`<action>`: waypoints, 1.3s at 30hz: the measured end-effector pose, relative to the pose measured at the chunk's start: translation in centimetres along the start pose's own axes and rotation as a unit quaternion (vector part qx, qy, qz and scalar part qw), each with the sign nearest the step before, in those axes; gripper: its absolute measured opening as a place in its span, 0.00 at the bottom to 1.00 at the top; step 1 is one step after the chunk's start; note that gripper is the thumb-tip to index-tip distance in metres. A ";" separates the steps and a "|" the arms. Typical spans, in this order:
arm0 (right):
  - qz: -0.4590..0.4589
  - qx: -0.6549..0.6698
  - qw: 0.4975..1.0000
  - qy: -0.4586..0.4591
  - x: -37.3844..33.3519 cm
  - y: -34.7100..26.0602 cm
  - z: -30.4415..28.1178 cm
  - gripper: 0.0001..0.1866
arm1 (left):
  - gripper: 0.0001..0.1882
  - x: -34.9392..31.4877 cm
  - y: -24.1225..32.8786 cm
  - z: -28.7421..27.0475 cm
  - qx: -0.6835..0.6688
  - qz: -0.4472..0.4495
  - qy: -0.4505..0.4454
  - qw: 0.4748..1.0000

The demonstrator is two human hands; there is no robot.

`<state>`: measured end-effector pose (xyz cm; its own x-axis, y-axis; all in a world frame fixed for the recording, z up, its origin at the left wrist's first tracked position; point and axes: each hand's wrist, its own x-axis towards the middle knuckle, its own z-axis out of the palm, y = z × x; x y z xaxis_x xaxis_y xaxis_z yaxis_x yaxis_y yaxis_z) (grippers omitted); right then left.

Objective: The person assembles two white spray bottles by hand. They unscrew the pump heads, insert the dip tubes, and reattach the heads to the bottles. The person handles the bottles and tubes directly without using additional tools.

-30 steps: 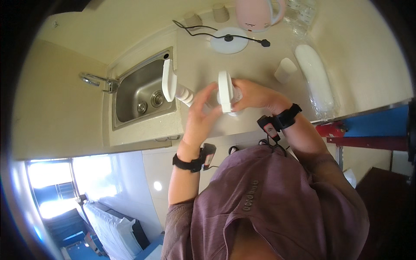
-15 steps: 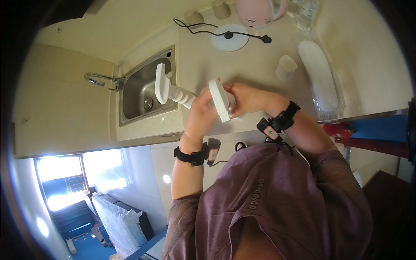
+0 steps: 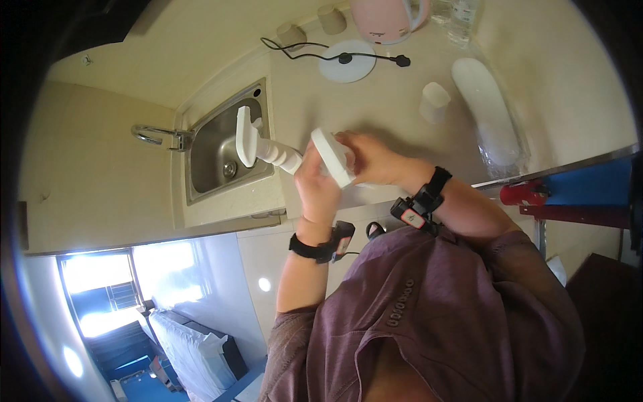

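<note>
White flat-faced plastic part (image 3: 331,157): between the two hands, near the front edge of the desk (image 3: 395,110), with its flat face tilted.
Right grip (image 3: 376,159): clamped on this part, the fingers curled round its body behind the flat face.
Left grip (image 3: 316,191): touching the left side of the same part; its fingertips are hidden, so one cannot tell if it is clamped.
Ribbed white stem (image 3: 278,154): just beside the left grip, with a white end piece (image 3: 246,137) which overlaps the steel sink (image 3: 218,134) in this view; whether it joins the held part cannot be seen.
Steady handling: the right grip should probably carry the body firmly, leaving the left one free for small corrections, without strong pressure on the thin face.
Stem care: a wide elbow or wrist movement could perhaps knock it toward the sink, so short movements seem better.
</note>
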<state>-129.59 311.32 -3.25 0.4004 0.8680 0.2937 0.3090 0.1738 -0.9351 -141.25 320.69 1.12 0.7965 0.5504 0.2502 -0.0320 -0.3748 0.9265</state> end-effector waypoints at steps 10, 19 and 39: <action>-0.005 -0.073 0.994 0.079 -1.3 -0.8 0.5 0.34 | 0.32 -0.1 1.9 -0.1 -0.022 -0.083 -0.081 0.993; 0.079 0.048 0.993 0.075 -1.4 -3.1 1.2 0.28 | 0.28 -0.1 -0.2 -0.7 -0.135 -0.084 -0.041 0.986; 0.039 -0.038 0.998 0.025 1.9 -2.6 0.8 0.30 | 0.30 2.0 -0.9 -3.1 -0.053 0.010 -0.087 0.995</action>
<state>-130.30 312.92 -0.43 0.4676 0.8527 0.2328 0.3393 0.0701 -0.9381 -141.46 324.42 1.64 0.8869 0.4037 0.2247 -0.1046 -0.2981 0.9488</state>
